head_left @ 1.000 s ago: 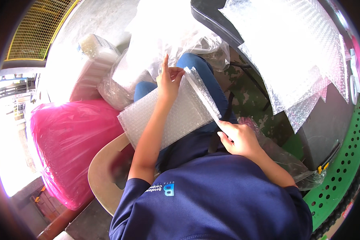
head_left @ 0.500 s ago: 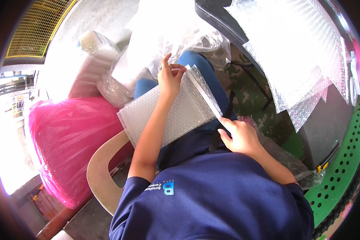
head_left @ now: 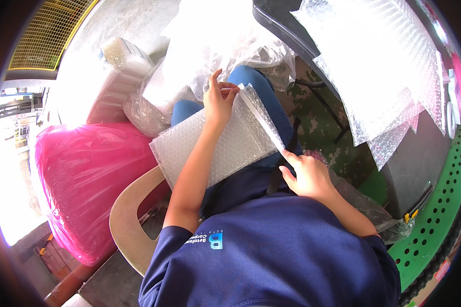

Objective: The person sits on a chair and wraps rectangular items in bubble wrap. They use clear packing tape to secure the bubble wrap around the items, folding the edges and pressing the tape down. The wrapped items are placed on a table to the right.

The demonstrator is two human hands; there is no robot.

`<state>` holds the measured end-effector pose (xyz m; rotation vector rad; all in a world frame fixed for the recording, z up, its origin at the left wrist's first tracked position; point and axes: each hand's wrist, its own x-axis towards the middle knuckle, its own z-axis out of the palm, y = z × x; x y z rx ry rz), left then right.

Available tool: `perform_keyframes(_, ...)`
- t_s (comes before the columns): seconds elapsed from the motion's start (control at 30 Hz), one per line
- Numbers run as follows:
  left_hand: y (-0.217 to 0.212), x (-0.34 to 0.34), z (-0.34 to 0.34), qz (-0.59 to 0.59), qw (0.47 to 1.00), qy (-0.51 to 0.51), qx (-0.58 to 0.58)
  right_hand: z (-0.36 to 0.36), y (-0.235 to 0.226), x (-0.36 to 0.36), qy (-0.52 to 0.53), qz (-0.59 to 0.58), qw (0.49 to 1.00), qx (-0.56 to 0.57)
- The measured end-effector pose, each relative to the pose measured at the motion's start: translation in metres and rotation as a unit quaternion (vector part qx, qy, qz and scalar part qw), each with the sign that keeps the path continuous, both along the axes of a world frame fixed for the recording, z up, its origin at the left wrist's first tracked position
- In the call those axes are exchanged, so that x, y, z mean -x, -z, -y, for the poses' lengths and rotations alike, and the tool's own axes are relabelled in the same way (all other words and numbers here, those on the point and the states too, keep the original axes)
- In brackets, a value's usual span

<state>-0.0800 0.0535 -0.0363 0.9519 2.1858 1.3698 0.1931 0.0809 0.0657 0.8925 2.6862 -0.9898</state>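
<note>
A clear bubble wrap pouch (head_left: 235, 130) lies flat across my lap. Along its right-hand side runs a narrow white strip (head_left: 262, 116), slanting from the far corner down toward me. At the strip's far end, my left hand (head_left: 220, 100) pinches the pouch's corner between thumb and fingertips, its index finger raised. My right hand (head_left: 307, 174) rests at the near end, the extended index fingertip touching the strip and the thumb held apart below. The remaining right fingers are partly hidden.
Loose bubble wrap sheets (head_left: 369, 66) are piled on a dark table (head_left: 410, 158) at right. A pink plastic-wrapped bundle (head_left: 92, 184) stands left, beside the beige chair's armrest (head_left: 125, 217). Clear plastic bags (head_left: 261, 46) lie beyond my knees. A yellow-handled cutter (head_left: 412, 215) sits near a green perforated surface (head_left: 427, 240).
Both hands and the pouch keep almost the same position. The whole view has shifted very slightly.
</note>
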Motion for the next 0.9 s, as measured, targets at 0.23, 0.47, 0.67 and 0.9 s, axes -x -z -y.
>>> perform_keyframes(0.23,0.0036,0.0008,0.0003,-0.004,1.0,0.003,-0.004,-0.0003,-0.0012,0.0,-0.007,0.0,1.0,-0.004)
perform_keyframes(0.47,0.0035,0.0005,0.0001,-0.007,1.0,0.005,0.001,-0.001,-0.0061,0.002,-0.01,0.019,1.0,0.006)
perform_keyframes(0.67,0.0023,-0.0003,-0.0004,0.001,1.0,0.002,0.002,-0.0003,-0.0037,0.0024,-0.01,0.024,1.0,0.006)
perform_keyframes(0.9,0.0041,0.0003,-0.0004,-0.018,1.0,0.005,0.001,-0.0008,-0.0053,0.003,-0.009,0.019,1.0,0.003)
